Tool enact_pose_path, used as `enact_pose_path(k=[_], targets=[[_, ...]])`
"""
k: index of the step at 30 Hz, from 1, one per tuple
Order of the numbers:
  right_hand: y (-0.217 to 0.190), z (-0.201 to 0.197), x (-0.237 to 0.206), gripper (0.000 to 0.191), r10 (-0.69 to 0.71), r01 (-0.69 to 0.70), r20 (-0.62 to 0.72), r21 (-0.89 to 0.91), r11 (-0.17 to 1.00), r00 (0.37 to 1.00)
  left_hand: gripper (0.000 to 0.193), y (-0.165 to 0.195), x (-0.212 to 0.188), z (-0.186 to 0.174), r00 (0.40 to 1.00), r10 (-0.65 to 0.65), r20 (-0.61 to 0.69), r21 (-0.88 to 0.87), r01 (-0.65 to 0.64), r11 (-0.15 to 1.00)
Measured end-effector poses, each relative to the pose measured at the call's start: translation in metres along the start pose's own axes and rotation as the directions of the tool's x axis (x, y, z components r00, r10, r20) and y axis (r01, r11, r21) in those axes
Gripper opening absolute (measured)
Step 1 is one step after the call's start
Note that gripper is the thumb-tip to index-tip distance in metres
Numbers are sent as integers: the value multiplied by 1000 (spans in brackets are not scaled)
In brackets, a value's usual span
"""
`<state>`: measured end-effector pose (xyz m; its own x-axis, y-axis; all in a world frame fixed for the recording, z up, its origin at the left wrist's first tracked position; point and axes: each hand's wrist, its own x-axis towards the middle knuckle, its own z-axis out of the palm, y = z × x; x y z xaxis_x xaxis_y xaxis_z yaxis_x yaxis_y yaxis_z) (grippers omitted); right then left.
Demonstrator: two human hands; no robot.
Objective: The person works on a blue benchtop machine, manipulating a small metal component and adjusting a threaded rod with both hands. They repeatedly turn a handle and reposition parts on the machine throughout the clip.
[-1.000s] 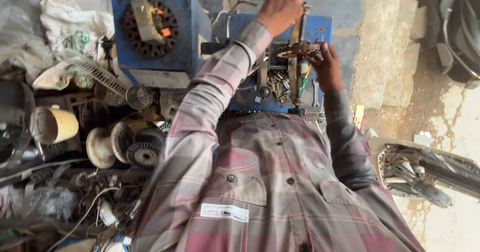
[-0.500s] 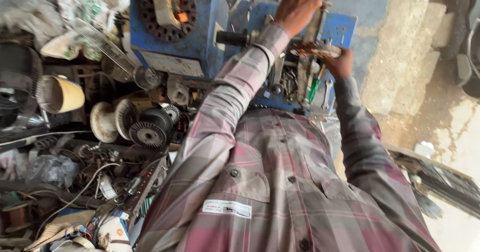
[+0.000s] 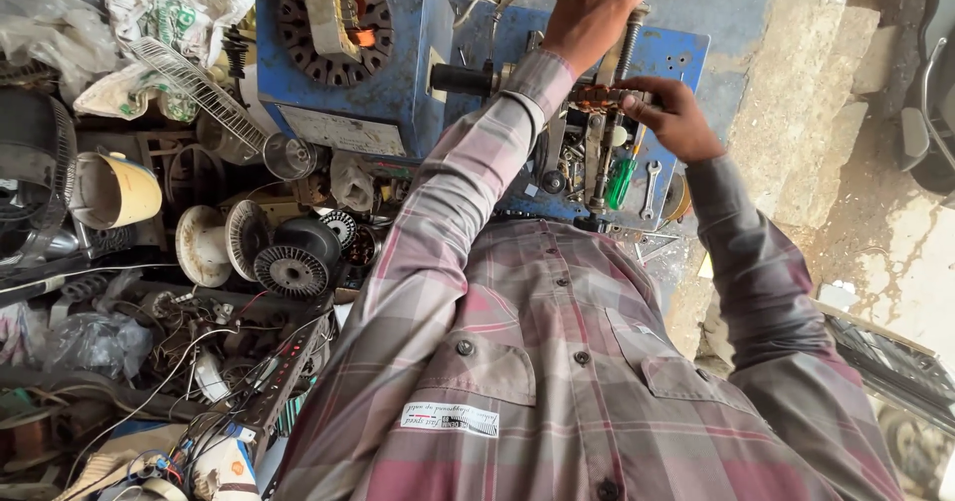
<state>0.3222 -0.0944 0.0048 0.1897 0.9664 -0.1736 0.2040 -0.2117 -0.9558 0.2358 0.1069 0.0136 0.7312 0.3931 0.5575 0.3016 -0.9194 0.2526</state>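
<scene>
My left hand (image 3: 589, 11) rests curled on the top of the blue winding machine (image 3: 398, 83), seemingly gripping a part I can't make out. My right hand (image 3: 674, 118) pinches the end of the copper-wound piece (image 3: 595, 94), whose long axis runs sideways between both hands.

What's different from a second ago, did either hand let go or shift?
Little has changed. The left hand stays on top of the blue machine, beside the threaded rod. The right hand keeps its fingertips at the end of the brown part. Nothing was picked up or let go. Only the camera view shifted a little; the green-handled screwdriver and the spanner lie as before.
</scene>
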Motion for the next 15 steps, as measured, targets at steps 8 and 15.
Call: enact_pose_path(k=[8,15], targets=[[36,5,-5,39,52,-29,-115,192,981,992,17,0,0,5,1000,3,-2,56,-3,998],[37,11,-5,37,106,-78,-145,189,979,984,20,3,1,5,1000,-18,4,57,18,998]])
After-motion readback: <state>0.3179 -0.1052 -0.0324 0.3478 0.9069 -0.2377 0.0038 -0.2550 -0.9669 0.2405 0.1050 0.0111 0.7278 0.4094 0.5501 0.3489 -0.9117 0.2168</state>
